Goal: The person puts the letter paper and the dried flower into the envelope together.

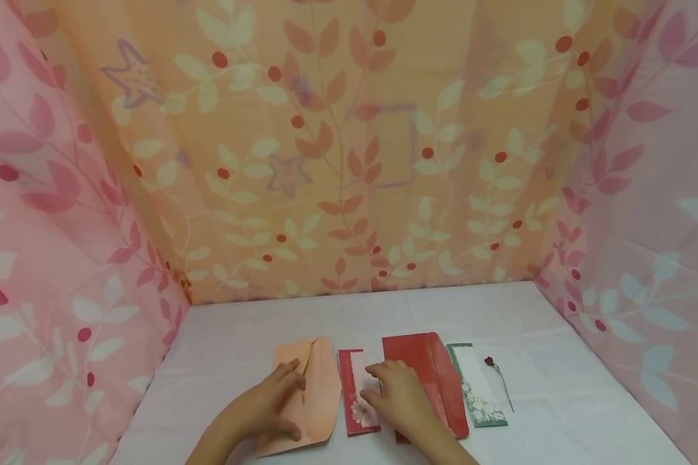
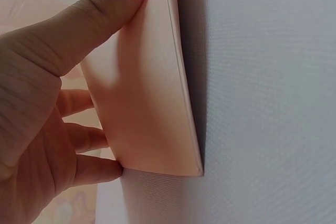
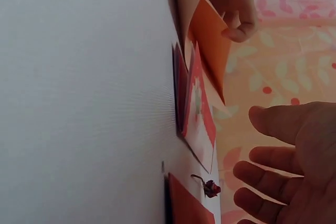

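My left hand (image 1: 267, 403) grips a peach envelope (image 1: 322, 413), thumb on one side and fingers at the opposite edge. The envelope's mouth bulges apart, showing an orange inside (image 3: 210, 35) in the right wrist view. Above a red-bordered floral card (image 1: 355, 387) hovers my right hand (image 1: 404, 397), fingers loosely extended and holding nothing. That folded card (image 3: 199, 121) has its upper leaf slightly raised. Between it and the red envelope (image 1: 410, 355), the right wrist view shows a small dark red rose (image 3: 211, 189), which the right hand hides in the head view.
Right of the red envelope lies a green-bordered floral card (image 1: 483, 394). Beyond it is a dark red rose (image 1: 489, 361) with a thin stem. A white cloth (image 1: 256, 323) covers the table, and leaf-patterned curtains (image 1: 349, 161) enclose its back and sides.
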A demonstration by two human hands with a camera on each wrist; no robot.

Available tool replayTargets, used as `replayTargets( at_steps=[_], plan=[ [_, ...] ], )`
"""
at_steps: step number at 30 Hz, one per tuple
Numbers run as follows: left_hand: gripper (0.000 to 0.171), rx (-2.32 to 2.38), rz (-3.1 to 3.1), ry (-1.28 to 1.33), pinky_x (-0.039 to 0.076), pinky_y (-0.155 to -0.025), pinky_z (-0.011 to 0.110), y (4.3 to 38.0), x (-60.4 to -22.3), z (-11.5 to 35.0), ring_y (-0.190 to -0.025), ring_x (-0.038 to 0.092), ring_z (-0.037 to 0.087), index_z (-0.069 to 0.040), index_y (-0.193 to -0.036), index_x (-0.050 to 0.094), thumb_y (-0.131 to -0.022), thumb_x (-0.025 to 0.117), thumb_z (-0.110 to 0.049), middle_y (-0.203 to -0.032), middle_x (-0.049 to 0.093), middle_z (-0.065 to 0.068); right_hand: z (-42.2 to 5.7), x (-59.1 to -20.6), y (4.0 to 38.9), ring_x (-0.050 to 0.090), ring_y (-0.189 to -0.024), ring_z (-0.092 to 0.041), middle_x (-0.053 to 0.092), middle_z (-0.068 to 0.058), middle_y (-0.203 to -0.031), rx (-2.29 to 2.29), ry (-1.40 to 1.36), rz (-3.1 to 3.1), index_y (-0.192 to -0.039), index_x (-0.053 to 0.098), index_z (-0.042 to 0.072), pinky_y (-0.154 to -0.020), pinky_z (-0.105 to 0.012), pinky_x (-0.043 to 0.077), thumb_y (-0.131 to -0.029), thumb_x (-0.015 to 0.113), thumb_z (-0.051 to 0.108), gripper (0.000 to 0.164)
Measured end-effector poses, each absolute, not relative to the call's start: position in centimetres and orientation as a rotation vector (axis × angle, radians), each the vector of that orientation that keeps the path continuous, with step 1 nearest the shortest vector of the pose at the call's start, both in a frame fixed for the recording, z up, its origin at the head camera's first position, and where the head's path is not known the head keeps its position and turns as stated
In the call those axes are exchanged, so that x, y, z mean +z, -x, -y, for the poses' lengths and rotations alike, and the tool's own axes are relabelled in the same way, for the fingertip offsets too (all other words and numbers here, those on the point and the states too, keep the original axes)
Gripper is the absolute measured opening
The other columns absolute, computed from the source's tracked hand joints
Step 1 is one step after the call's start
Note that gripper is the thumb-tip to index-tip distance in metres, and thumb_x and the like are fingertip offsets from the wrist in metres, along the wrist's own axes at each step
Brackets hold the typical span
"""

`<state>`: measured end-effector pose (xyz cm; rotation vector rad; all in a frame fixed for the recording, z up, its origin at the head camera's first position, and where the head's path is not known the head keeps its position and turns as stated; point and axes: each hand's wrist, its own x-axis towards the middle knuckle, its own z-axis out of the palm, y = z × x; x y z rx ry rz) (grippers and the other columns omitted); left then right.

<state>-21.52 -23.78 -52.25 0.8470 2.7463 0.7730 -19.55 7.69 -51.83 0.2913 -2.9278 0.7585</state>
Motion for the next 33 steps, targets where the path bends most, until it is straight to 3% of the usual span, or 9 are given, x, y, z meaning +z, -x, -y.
replayTargets(
  at_steps=[5,10,15,21,33],
  plan=[
    [0.069,0.794,-2.726,-0.832,0.039,-0.103,0.073,21.5,-52.1,23.8,-0.144,0.029,0.060,-0.036,-0.115,0.051,-0.061,0.086,-0.063,-0.163,0.033,0.021,-7.6,-52.6,19.6,0.052,-0.087,-0.011,0.067,0.010,-0.093,0.722,-0.182,3.016,-0.118,0.075,0.022,-0.083,-0.043,0.049,-0.075,0.086,0.054,0.055],
    [0.069,0.785,-2.726,-0.824,0.041,-0.103,0.071,21.5,-52.3,23.7,-0.146,0.029,0.058,-0.037,-0.115,0.050,-0.062,0.084,-0.065,-0.163,0.033,0.019,-7.3,-52.9,19.5,0.050,-0.082,-0.013,0.059,0.010,-0.080,0.756,-0.107,3.067,-0.118,0.074,0.018,-0.081,-0.044,0.048,-0.071,0.087,0.056,0.062],
    [0.069,0.770,-2.731,-0.818,0.042,-0.103,0.070,21.6,-52.3,23.7,-0.146,0.030,0.057,-0.037,-0.114,0.050,-0.061,0.084,-0.066,-0.163,0.033,0.019,-7.1,-53.5,19.6,0.051,-0.083,-0.015,0.057,0.010,-0.078,0.760,-0.043,3.106,-0.116,0.075,0.019,-0.086,-0.049,0.049,-0.064,0.088,0.062,0.068],
    [0.069,0.755,-2.739,-0.829,0.042,-0.103,0.070,21.6,-52.2,23.7,-0.145,0.031,0.057,-0.037,-0.113,0.050,-0.061,0.085,-0.065,-0.163,0.034,0.020,-6.5,-54.1,20.3,0.055,-0.085,-0.019,0.064,0.004,-0.085,0.649,0.027,3.147,-0.106,0.076,0.019,-0.090,-0.052,0.049,-0.054,0.092,0.064,0.070],
    [0.069,0.723,-2.756,-0.846,0.045,-0.101,0.068,21.5,-52.0,23.6,-0.144,0.033,0.057,-0.036,-0.114,0.051,-0.062,0.084,-0.066,-0.162,0.035,0.020,-5.1,-53.2,20.2,0.053,-0.078,-0.022,0.062,-0.005,-0.079,0.460,0.058,3.162,-0.095,0.074,0.010,-0.080,-0.047,0.044,-0.053,0.095,0.058,0.067]
  ],
)
